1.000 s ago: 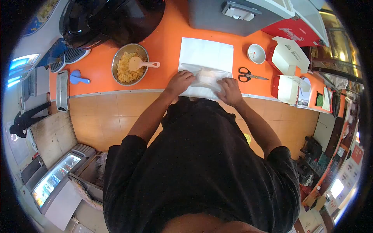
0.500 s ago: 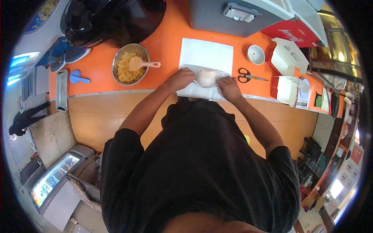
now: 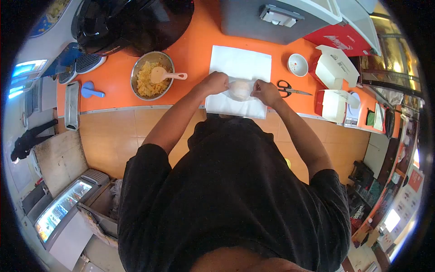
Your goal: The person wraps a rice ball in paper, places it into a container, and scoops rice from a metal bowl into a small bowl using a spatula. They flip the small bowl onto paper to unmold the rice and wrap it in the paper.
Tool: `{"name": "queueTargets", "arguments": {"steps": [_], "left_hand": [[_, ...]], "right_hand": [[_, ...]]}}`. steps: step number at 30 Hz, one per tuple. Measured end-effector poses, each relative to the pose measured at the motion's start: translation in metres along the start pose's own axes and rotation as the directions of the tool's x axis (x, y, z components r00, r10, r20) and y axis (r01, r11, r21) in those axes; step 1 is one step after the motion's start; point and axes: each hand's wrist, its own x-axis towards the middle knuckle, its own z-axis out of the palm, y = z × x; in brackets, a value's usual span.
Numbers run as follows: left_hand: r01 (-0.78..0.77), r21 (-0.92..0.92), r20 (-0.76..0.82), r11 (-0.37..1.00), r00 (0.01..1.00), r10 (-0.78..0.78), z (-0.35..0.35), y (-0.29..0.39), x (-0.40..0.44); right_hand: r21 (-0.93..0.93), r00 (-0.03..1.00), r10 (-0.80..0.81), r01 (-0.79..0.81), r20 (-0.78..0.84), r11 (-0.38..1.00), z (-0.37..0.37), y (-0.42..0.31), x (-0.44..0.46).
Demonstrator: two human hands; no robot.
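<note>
A rounded pale lump (image 3: 240,89) sits inside a thin translucent wrap on the white paper sheet (image 3: 244,59). What the lump is made of cannot be made out. On its left side, my left hand (image 3: 215,83) is closed, its fingers pinching the edge of the wrap. Opposite it, my right hand (image 3: 266,93) pinches the wrap's right edge between thumb and fingers. Left of the paper stands a metal bowl (image 3: 134,82) of yellowish rice (image 3: 147,81), with a pale rice paddle (image 3: 168,75) lying in it. Scissors (image 3: 292,89) lie just beyond my right hand.
A small white bowl (image 3: 298,65) and open red-and-white boxes (image 3: 333,68) stand on the right. A grey cooler box (image 3: 276,22) and a black appliance (image 3: 131,27) line the back. The orange counter's front edge (image 3: 149,107) runs before me.
Both hands have moved slightly away from my body and changed their grip along the wrap's edges. The left fingers are now curled tighter. The lump has hardly shifted.
</note>
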Motion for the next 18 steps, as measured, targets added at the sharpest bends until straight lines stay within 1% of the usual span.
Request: {"name": "queueTargets", "arguments": {"steps": [1, 2, 3, 4, 5, 6, 7, 8, 9, 10, 11, 12, 13, 14, 15, 16, 17, 18], "left_hand": [[0.047, 0.072, -0.034, 0.996, 0.998, -0.044, -0.002, 0.005, 0.002], [0.047, 0.071, -0.036, 0.996, 0.998, -0.044, -0.005, 0.01, 0.004], [0.054, 0.093, -0.088, 0.994, 0.995, -0.046, -0.009, 0.016, 0.005], [0.062, 0.112, -0.137, 0.992, 0.989, -0.046, -0.01, 0.018, 0.006], [0.06, 0.111, -0.137, 0.992, 0.99, -0.045, -0.007, 0.015, 0.01], [0.001, 0.166, -0.138, 0.986, 0.99, 0.022, -0.001, 0.005, 0.016], [-0.058, 0.221, -0.134, 0.974, 0.987, 0.089, 0.0, 0.002, 0.019], [-0.059, 0.223, -0.134, 0.973, 0.987, 0.091, 0.0, 0.002, 0.024], [-0.027, 0.29, -0.062, 0.957, 0.997, 0.047, -0.002, 0.007, 0.027], [0.001, 0.358, 0.006, 0.934, 1.0, -0.004, -0.004, 0.013, 0.029], [0.001, 0.359, 0.006, 0.934, 1.0, -0.003, -0.006, 0.018, 0.031], [0.062, 0.374, 0.006, 0.925, 0.998, -0.07, -0.009, 0.025, 0.031], [0.123, 0.389, 0.005, 0.913, 0.991, -0.135, -0.008, 0.028, 0.033], [0.123, 0.388, 0.004, 0.913, 0.991, -0.135, -0.007, 0.031, 0.036], [0.165, 0.373, -0.011, 0.913, 0.985, -0.173, -0.005, 0.031, 0.04], [0.206, 0.358, -0.025, 0.911, 0.977, -0.212, -0.003, 0.031, 0.042], [0.207, 0.359, -0.026, 0.91, 0.977, -0.212, -0.002, 0.028, 0.042], [0.202, 0.362, 0.006, 0.91, 0.976, -0.219, -0.002, 0.026, 0.042]], "right_hand": [[-0.08, 0.998, 0.065, -0.065, -0.004, 0.995, -0.004, -0.007, 0.0], [-0.159, 0.991, 0.13, -0.13, -0.013, 0.979, -0.008, -0.014, 0.001], [-0.161, 0.991, 0.129, -0.13, -0.014, 0.978, -0.014, -0.023, 0.002], [-0.184, 0.983, 0.183, -0.185, -0.023, 0.965, -0.018, -0.032, 0.001], [-0.208, 0.971, 0.237, -0.239, -0.035, 0.949, -0.021, -0.035, 0.001], [-0.208, 0.971, 0.238, -0.24, -0.036, 0.948, -0.017, -0.028, 0.002], [-0.229, 0.99, 0.108, -0.125, -0.087, 0.965, -0.011, -0.019, 0.006], [-0.254, 0.99, -0.026, -0.01, -0.135, 0.967, -0.006, -0.009, 0.009], [-0.253, 0.99, -0.026, -0.01, -0.138, 0.967, -0.009, -0.015, 0.007], [-0.326, 0.985, -0.048, -0.008, -0.164, 0.945, -0.012, -0.021, 0.004], [-0.397, 0.979, -0.073, -0.008, -0.188, 0.918, -0.015, -0.026, 0.002], [-0.397, 0.98, -0.072, -0.009, -0.188, 0.918, -0.012, -0.019, 0.006], [-0.377, 0.983, -0.131, 0.073, -0.132, 0.923, -0.01, -0.01, 0.012], [-0.351, 0.978, -0.192, 0.154, -0.077, 0.923, -0.007, -0.002, 0.016], [-0.352, 0.978, -0.193, 0.155, -0.076, 0.923, -0.007, -0.004, 0.016], [-0.296, 0.987, -0.155, 0.135, -0.048, 0.946, -0.007, -0.006, 0.016], [-0.24, 0.993, -0.119, 0.111, -0.018, 0.964, -0.007, -0.007, 0.015], [-0.239, 0.993, -0.119, 0.111, -0.02, 0.965, -0.006, -0.008, 0.013]]}}
